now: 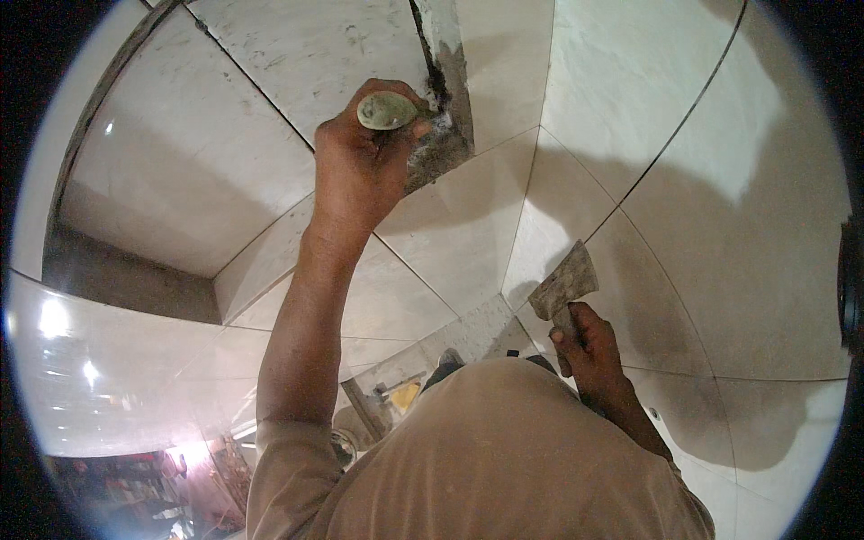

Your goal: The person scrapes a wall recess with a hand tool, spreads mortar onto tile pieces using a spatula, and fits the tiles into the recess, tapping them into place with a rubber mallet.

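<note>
Scraper (565, 283): from my seat I see its flat blade just ahead of the right hand (592, 351), whose fingers wrap its handle, long axis running away from them. The left hand (363, 162) grips a green-ended handle (387, 111), nearly end-on, its far end hidden; the rough grey patch (439, 160) lies just right of those fingers, the nearer hand. I count two tools, one patch.
</note>
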Motion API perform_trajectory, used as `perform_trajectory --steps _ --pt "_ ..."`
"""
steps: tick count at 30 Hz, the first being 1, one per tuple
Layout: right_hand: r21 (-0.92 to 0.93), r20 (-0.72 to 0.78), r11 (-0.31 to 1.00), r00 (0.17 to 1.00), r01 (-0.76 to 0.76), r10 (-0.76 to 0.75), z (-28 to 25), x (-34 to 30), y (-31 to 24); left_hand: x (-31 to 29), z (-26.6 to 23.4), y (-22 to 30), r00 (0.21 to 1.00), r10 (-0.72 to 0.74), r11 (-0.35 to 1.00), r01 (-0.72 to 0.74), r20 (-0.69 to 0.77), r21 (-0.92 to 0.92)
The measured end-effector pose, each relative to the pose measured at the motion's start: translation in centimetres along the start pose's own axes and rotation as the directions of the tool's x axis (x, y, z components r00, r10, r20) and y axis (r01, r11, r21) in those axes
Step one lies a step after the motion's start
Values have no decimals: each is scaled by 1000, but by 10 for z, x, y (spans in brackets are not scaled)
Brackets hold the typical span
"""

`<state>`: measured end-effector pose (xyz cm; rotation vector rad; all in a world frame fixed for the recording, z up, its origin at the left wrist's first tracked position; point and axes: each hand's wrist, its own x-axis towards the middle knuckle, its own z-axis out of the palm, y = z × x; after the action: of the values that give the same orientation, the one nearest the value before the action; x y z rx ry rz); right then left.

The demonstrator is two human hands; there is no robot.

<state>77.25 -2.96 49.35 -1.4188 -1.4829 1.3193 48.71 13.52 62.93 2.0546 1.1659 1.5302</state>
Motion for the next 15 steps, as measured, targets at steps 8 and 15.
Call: perform_trajectory --steps 8,15 --pt "54 -49 999 999 -2 4 2 2 19 -23 -8 20 1000 11 961 -9 6 -277" --pt "-136 50 990 998 -37 44 2 5 0 -49 -13 30 999 29 997 -27 27 -68"
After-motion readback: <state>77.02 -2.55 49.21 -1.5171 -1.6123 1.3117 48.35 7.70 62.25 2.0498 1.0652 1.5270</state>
